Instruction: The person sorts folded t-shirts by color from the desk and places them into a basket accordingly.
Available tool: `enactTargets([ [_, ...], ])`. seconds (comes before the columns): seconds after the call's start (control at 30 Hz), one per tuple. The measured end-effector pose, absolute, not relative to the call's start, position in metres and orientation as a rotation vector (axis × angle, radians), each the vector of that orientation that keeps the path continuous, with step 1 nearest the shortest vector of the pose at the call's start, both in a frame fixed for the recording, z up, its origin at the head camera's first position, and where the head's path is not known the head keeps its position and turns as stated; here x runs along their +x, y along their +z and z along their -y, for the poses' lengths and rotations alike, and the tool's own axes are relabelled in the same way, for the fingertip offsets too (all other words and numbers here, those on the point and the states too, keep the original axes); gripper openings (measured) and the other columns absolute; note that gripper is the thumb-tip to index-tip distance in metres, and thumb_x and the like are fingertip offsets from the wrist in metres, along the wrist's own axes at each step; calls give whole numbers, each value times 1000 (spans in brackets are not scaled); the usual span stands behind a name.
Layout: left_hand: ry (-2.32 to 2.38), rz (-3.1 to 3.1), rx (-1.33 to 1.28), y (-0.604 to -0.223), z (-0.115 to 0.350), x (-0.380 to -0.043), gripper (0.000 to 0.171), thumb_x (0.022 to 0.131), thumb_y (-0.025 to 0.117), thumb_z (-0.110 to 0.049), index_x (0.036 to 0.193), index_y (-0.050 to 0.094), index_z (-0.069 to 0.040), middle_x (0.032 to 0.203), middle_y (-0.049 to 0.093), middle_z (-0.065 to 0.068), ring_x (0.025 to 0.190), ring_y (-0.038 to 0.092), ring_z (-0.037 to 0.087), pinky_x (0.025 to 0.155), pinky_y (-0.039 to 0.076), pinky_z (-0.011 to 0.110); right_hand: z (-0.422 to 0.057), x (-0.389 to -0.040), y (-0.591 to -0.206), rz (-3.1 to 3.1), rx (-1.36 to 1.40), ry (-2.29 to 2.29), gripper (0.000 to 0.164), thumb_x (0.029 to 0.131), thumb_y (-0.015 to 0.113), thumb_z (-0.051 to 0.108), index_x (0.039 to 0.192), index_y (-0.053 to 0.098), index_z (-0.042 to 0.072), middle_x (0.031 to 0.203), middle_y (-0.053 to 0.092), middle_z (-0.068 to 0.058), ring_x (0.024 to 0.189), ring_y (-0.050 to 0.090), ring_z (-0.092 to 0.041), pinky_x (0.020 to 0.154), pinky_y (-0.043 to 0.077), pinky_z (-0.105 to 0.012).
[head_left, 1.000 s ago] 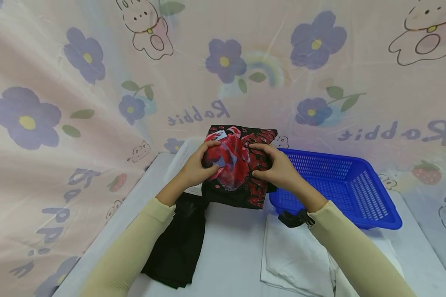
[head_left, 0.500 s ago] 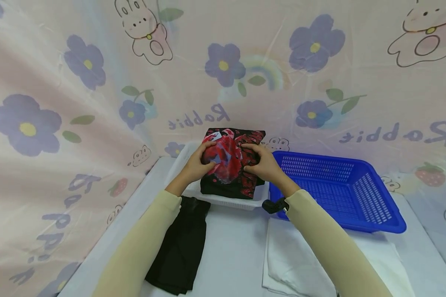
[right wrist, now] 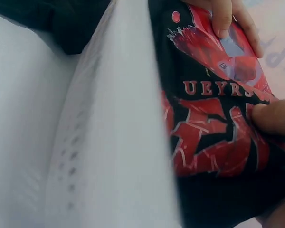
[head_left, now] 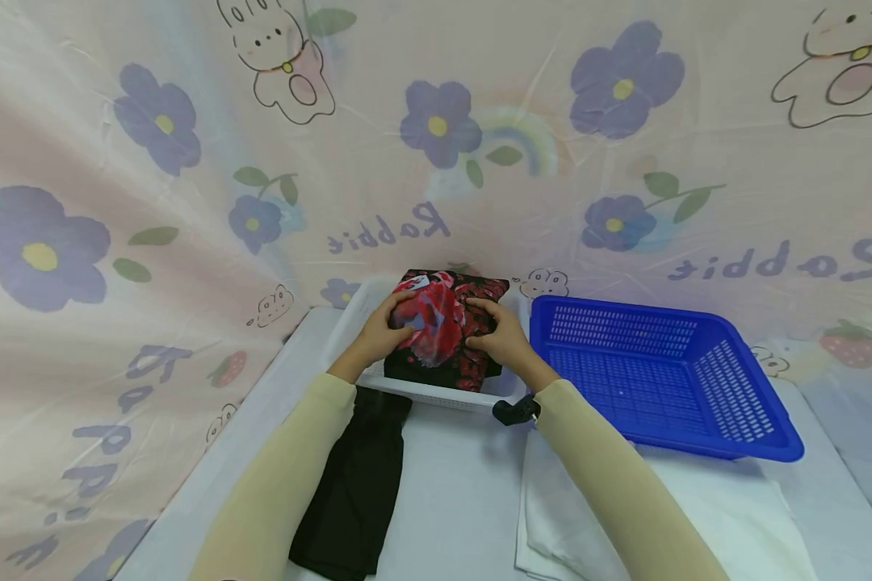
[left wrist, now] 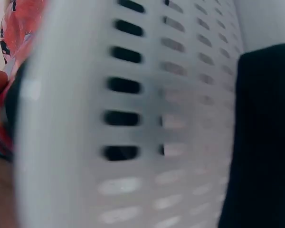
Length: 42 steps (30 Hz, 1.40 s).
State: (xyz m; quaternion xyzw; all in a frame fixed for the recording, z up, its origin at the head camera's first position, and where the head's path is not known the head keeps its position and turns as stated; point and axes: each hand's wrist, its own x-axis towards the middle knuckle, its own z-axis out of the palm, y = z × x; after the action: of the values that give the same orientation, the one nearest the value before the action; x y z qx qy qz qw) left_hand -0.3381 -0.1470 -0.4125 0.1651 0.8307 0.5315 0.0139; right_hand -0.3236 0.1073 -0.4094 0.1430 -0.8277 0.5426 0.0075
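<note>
A folded black T-shirt (head_left: 439, 331) with a red print lies inside the white perforated basket (head_left: 436, 394) at the back centre. My left hand (head_left: 383, 331) grips its left part, thumb and fingers spread over the print. On the right part my right hand (head_left: 505, 332) holds it the same way. Lettering on the T-shirt (right wrist: 213, 137) shows in the right wrist view, with the thumb pressing close by. In the left wrist view the basket's slotted wall (left wrist: 147, 104) fills the middle and hides most of the left hand.
To the right stands a blue perforated basket (head_left: 752, 395). Folded black cloth (head_left: 359, 484) lies in front of the white basket, on the left. White folded cloth (head_left: 570, 500) lies below the blue basket, partly under my right sleeve. A printed curtain (head_left: 378, 177) hangs behind.
Both hands have lowered the T-shirt and brought it left, from above the white basket down into it. The basket's front rim, hidden before, now shows.
</note>
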Motion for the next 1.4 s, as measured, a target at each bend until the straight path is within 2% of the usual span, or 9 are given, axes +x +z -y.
enactTargets([
  [0.17,1634,-2568,417,-426,149,-341,62,88,61,-5,143,40,-24,146,39,14,122,48,33,101,41,49,-102,-326,-424,2613,367,1762,73,74,74,-3,140,50,19,141,48,-13,115,56,-32,93,49,-44],
  [0.37,1601,-2566,323,-433,149,-342,63,88,60,-6,144,40,-23,146,40,17,123,48,35,100,42,50,-96,-328,-436,2668,265,1748,72,75,75,0,139,51,20,138,52,-15,113,56,-32,91,49,-43],
  [0.63,1554,-2539,152,-441,150,-348,62,87,61,-5,143,43,-23,152,33,13,131,40,34,105,38,51,-87,-331,-448,2769,153,1738,71,78,75,4,141,49,24,146,44,-13,114,54,-31,89,48,-41],
  [0.87,1489,-2518,86,-447,151,-353,62,88,62,-6,144,42,-24,152,34,15,130,41,34,102,41,49,-84,-333,-450,2855,159,1726,71,81,72,5,144,45,23,151,37,-15,108,53,-28,85,46,-38],
  [0.97,1462,-2522,77,-448,153,-355,61,88,62,-7,144,42,-23,151,34,16,129,42,35,103,41,49,-82,-335,-451,2907,158,1682,69,84,71,7,145,43,23,151,36,-16,110,52,-30,89,44,-42],
  [1.17,1368,-2545,48,-451,155,-358,59,88,62,-10,144,44,-21,150,35,16,126,42,33,101,41,46,-81,-333,-451,3084,124,1440,65,87,70,12,145,41,14,148,42,-18,131,44,-36,106,38,-51],
  [1.4,1303,-2548,23,-454,154,-360,57,89,64,-13,143,46,-22,153,33,14,131,39,33,106,38,47,-83,-330,-452,3135,82,1325,64,87,71,13,144,43,11,145,45,-20,133,43,-37,107,38,-51],
])
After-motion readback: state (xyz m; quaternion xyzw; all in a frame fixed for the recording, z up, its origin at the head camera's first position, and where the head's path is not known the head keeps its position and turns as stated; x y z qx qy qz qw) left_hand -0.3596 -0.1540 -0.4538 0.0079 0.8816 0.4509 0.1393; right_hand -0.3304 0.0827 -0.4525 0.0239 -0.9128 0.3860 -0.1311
